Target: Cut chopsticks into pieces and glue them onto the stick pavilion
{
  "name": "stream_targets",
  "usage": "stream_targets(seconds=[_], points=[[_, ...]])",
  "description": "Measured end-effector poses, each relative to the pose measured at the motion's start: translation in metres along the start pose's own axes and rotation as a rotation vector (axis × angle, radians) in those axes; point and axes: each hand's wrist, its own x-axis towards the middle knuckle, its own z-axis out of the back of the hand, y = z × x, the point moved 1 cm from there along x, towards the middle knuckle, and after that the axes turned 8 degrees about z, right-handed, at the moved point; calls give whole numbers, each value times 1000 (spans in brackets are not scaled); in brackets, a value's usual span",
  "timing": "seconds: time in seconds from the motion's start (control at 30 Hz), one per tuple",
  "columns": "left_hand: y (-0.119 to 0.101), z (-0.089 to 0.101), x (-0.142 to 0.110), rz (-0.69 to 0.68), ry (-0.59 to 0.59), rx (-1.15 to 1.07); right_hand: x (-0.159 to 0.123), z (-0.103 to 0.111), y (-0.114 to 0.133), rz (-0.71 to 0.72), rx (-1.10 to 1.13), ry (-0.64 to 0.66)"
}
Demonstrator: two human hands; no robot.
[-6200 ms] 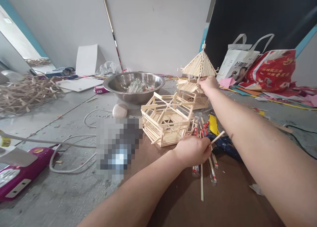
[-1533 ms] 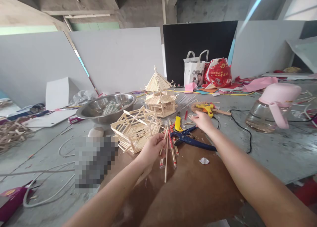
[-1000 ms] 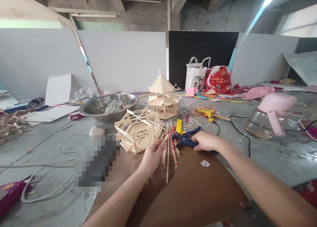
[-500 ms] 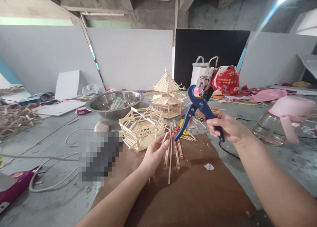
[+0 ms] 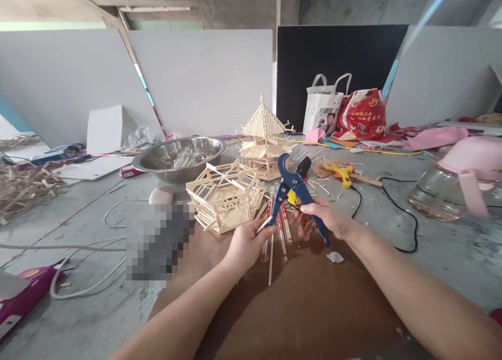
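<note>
Straight ahead in the head view, taking twelve o'clock as directly away from the wearer, the left hand (image 5: 245,246) is near twelve, its thumb and fingers pinched on a short stick (image 5: 264,223). At one o'clock the right hand (image 5: 333,220) grips one handle of a blue cutter (image 5: 299,186), whose hooked head points towards twelve; its fingers are partly blurred. The cutter's other handle reaches down to the stick and left fingertips; whether it touches them, I cannot tell.

Between eleven and twelve, just beyond the left hand, a roofless stick house (image 5: 229,205) rests on a brown board (image 5: 298,307); farther off at twelve rises a roofed stick house (image 5: 263,124). Wrapped sticks (image 5: 285,234) fan out just beyond the left hand towards half past twelve, with a glue gun (image 5: 344,172) at one and a metal bowl (image 5: 151,167) at eleven.

The stick should be light, stiff and easily snapped, best pinched near one end. The cutter is likely heavier and rigid, best held by its handles, clear of the head. The roofless house looks light and fragile; its base seems a safer hold than the thin rails.
</note>
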Motion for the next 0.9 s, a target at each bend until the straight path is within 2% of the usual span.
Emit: stream_targets(seconds=[0.07, 0.27, 0.37, 0.43, 0.53, 0.63, 0.77, 0.9], points=[[-1, -2, -2, 1, -12, 30, 0, -1, 1, 3, -62, -2], [-10, -12, -8, -30, 82, -65, -4, -21, -6, 95, 94, 91], [-12, -17, -9, -77, 143, -190, -5, -29, -7, 144, 41, 29], [-12, -16, -8, -81, 136, -269, -5, -27, -4, 215, 9, -42], [-12, -8, -6, -40, 56, -322, -6, -14, 1, 327, -156, -206], [-16, 4, -6, -13, -28, -402, -6, -5, 1, 350, -408, -332], [-23, 15, -10, -9, -170, -437, -7, -10, -2, 323, -661, -284], [-29, 29, -12, -105, -337, -287, -6, -18, -3, 395, -937, -232]])
